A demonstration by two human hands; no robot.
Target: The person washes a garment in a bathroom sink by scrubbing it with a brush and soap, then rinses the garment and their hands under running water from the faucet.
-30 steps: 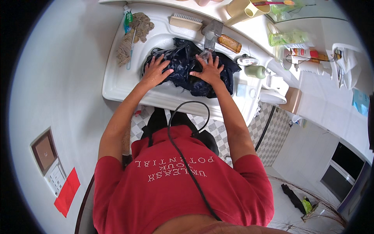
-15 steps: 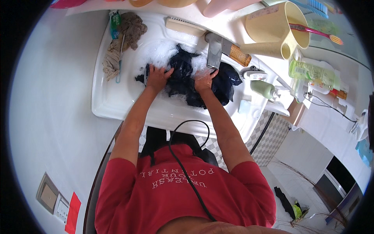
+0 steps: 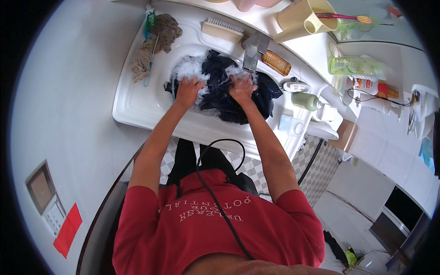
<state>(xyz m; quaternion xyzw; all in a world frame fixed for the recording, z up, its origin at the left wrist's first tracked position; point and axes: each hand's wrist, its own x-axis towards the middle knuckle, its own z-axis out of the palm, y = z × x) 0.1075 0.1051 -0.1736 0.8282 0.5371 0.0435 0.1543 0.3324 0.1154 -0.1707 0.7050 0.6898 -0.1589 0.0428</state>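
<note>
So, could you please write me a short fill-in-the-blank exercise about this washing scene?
1. Both hands, left hand and right hand, press on a dark, wet ____ in the sink.
2. The scrubbing brush lies on the sink's ____ rim.
3. The toothbrush stands in a ____.

Missing words: garment; far; cup

Both my hands are down in the white sink (image 3: 137, 103). My left hand (image 3: 189, 90) presses on the dark wet garment (image 3: 220, 94) beside a patch of suds (image 3: 188, 68). My right hand (image 3: 241, 87) grips the same garment just below the metal tap (image 3: 254, 50). A scrubbing brush (image 3: 222, 30) lies on the far rim, and a brown rag (image 3: 165, 28) at the left corner.
</note>
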